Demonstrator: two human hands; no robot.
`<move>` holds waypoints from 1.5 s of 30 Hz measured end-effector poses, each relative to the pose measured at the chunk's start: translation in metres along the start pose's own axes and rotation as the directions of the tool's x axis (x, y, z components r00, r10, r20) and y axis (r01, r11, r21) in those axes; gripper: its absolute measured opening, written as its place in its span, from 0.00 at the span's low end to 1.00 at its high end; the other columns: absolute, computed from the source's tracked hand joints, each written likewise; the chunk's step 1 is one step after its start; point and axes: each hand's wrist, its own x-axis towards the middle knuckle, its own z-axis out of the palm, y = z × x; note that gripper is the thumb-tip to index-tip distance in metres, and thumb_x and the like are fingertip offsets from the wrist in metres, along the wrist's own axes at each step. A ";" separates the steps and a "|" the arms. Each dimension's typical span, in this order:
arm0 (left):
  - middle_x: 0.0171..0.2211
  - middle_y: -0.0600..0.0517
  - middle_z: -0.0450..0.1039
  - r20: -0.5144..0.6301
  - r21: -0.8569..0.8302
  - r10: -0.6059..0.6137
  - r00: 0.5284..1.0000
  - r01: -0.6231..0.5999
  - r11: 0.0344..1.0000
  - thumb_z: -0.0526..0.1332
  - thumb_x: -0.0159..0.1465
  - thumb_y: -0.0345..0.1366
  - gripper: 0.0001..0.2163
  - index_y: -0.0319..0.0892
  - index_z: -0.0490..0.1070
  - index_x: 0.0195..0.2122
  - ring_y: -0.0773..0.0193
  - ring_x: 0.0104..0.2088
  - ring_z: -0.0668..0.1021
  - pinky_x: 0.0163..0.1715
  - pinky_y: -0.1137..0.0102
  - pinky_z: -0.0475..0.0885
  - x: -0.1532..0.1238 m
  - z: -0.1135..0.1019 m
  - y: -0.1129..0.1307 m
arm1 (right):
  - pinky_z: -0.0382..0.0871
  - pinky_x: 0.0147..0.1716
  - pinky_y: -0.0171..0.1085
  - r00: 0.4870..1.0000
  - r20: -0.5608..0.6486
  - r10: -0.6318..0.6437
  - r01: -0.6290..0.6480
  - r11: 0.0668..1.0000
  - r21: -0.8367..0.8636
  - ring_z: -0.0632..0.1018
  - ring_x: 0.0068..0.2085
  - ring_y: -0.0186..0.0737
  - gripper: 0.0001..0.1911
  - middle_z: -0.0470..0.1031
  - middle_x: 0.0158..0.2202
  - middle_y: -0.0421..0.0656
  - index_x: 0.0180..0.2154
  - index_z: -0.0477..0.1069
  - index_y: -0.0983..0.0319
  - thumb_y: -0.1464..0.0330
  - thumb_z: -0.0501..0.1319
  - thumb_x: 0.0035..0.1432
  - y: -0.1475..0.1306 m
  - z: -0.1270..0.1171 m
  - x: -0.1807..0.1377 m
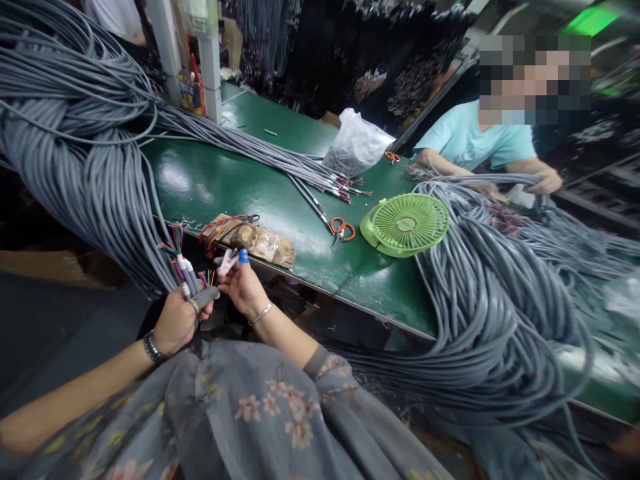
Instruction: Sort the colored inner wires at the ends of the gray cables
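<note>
My left hand (176,321), with a dark watch at the wrist, is closed around a short bundle of grey cables (188,275). Their stripped ends point up and fan out into thin coloured wires (176,239). A grey cover with a yellow band sits on its thumb. Close to the wire ends, my right hand (244,291) has its fingers curled around a small pink clip-like piece (228,262); its exact kind is unclear. A blue cover caps one digit. Just beyond lies a block wrapped in cardboard and tape (267,245) at the table edge.
Heaps of grey cable hang at left (115,180) and right (480,327). On the green table (210,180) are orange-handled scissors (342,230), a green fan (406,225), a plastic bag (357,143) and more stripped cables (300,167). Across it, a co-worker (480,140) handles cables.
</note>
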 end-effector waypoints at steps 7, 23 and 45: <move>0.14 0.56 0.69 0.021 -0.010 -0.065 0.998 0.065 0.998 0.76 0.39 0.44 0.17 0.42 0.71 0.20 0.69 0.16 0.69 0.17 0.72 0.63 0.000 -0.010 -0.005 | 0.67 0.23 0.31 0.999 -0.044 0.016 -0.016 1.000 0.012 0.70 0.23 0.31 0.25 0.74 0.25 0.40 0.30 0.72 0.61 0.45 0.63 0.60 0.002 -0.016 -0.006; 0.24 0.49 0.79 0.277 0.153 -0.067 0.958 0.025 0.988 0.69 0.52 0.52 0.17 0.42 0.78 0.27 0.65 0.23 0.73 0.21 0.72 0.60 0.004 -0.017 -0.022 | 0.68 0.29 0.34 0.923 0.164 -0.349 0.375 0.712 -0.594 0.71 0.27 0.34 0.15 0.75 0.25 0.38 0.32 0.78 0.60 0.55 0.67 0.54 0.019 -0.045 -0.027; 0.22 0.55 0.75 0.614 0.270 -0.053 0.787 -0.146 0.952 0.71 0.53 0.52 0.18 0.42 0.75 0.24 0.64 0.25 0.73 0.28 0.71 0.71 -0.022 -0.029 -0.017 | 0.73 0.49 0.45 0.770 0.562 -0.301 0.628 0.515 -0.583 0.78 0.43 0.46 0.21 0.79 0.40 0.46 0.37 0.79 0.58 0.47 0.64 0.60 0.020 -0.054 -0.061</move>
